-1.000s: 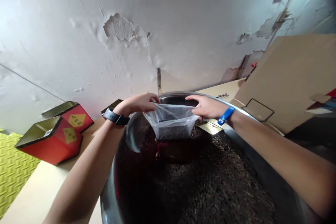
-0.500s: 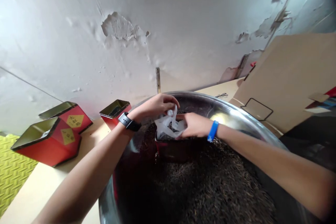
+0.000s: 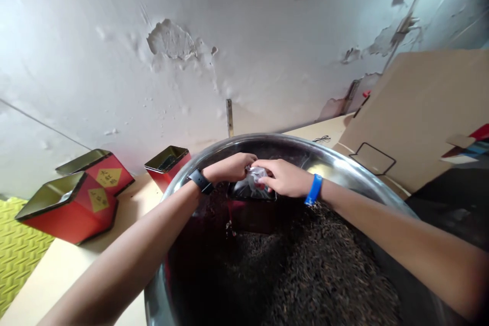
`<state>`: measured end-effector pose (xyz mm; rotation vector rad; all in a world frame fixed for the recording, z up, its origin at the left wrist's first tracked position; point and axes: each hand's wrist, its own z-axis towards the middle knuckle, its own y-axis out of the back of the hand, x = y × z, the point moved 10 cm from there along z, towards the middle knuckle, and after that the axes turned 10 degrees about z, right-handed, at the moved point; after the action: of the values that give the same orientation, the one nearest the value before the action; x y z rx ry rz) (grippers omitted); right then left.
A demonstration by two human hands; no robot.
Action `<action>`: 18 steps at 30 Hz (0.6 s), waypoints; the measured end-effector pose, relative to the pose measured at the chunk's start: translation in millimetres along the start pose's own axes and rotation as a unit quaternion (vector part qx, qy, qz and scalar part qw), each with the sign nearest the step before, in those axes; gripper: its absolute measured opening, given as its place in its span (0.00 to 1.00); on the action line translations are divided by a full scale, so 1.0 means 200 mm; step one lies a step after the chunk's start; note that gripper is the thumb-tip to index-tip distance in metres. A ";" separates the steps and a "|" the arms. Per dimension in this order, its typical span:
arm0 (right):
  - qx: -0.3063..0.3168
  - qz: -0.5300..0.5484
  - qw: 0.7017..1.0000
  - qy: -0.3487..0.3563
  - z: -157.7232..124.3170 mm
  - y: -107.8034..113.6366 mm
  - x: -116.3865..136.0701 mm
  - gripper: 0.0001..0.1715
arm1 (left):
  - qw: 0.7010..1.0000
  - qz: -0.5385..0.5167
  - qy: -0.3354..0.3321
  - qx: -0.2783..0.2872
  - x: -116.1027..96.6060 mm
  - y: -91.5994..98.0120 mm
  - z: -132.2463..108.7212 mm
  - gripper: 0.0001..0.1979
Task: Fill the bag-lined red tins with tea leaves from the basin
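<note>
A clear plastic bag (image 3: 252, 183) with dark tea in it sits in a red tin (image 3: 248, 211) that stands in the loose tea inside a big steel basin (image 3: 344, 165). My left hand (image 3: 231, 167), with a black watch on the wrist, pinches the bunched top of the bag from the left. My right hand (image 3: 280, 177), with a blue wristband, grips the same bunched plastic from the right. Both hands meet over the tin's mouth. The dark tea leaves (image 3: 324, 270) fill the basin around the tin.
Three open red tins stand on the pale table at the left: one (image 3: 66, 206), a second (image 3: 95, 170) and a third (image 3: 168, 163) by the basin's rim. A large cardboard sheet (image 3: 416, 112) leans at the right. A peeling white wall is behind.
A second ago my hands held the bag's mouth wide open and raised. They have come together, bunched the plastic top and pressed it down into the tin.
</note>
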<state>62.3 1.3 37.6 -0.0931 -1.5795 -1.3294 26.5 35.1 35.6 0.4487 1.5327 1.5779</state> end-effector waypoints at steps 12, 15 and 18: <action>-0.091 -0.182 0.976 -0.074 0.07 0.08 -0.17 0.12 | 0.988 -0.003 0.057 -0.143 0.04 0.14 0.00 0.07; -0.128 -0.147 0.975 -0.104 0.07 0.12 -0.20 0.08 | 0.984 0.030 0.094 -0.148 0.09 0.16 -0.01 0.09; -0.140 -0.006 0.980 -0.142 0.06 0.13 -0.27 0.11 | 0.995 -0.037 0.069 -0.059 0.04 0.08 0.01 0.14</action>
<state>96.7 48.0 18.8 -0.4666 -1.6170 -1.5967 18.4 43.9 47.5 0.2190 1.5300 1.6602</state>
